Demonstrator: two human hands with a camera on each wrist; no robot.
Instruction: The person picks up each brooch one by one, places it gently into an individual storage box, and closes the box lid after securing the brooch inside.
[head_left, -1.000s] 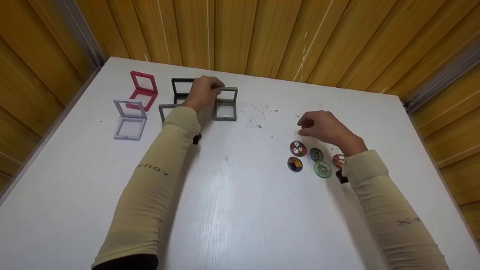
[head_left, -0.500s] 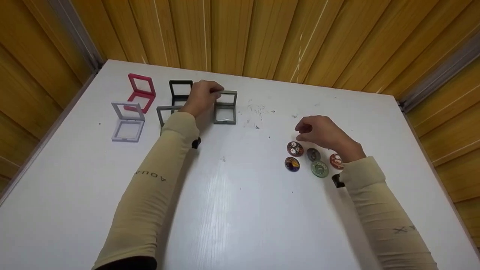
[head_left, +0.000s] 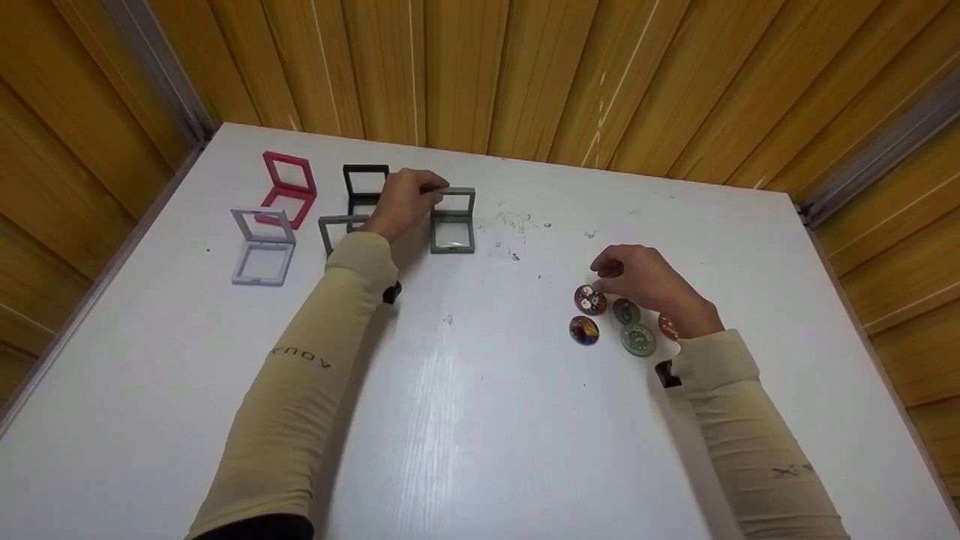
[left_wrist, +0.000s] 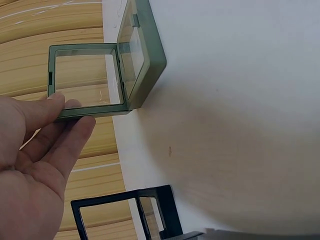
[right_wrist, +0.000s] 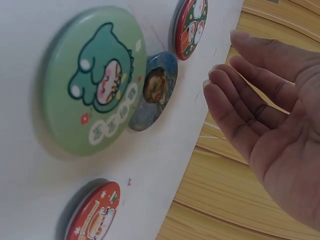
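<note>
My left hand [head_left: 405,202] pinches the raised lid of a grey-green hinged display frame [head_left: 453,250] between thumb and fingers. In the left wrist view, the green frame [left_wrist: 154,55] stands unfolded with its clear windows showing. Over a cluster of round pin badges hangs my right hand [head_left: 643,280], fingers loosely bent and holding nothing. Nearest its fingertips lies a red-rimmed badge with white figures [head_left: 589,301]. Around it are a purple and yellow badge [head_left: 583,331], a blue-grey badge [right_wrist: 142,116], a light green badge [right_wrist: 62,115] and a red badge [right_wrist: 102,215].
Left of the held frame stand a black frame [head_left: 367,169], a grey frame [head_left: 325,234] partly behind the left wrist, a pink frame [head_left: 310,180] and a lilac frame [head_left: 259,283], lids raised. A yellow wooden wall [head_left: 525,82] borders the white table [head_left: 480,420].
My right hand has come down towards the badges, its fingertips now close to the red-rimmed one. The left hand keeps its pinch on the green frame's lid.
</note>
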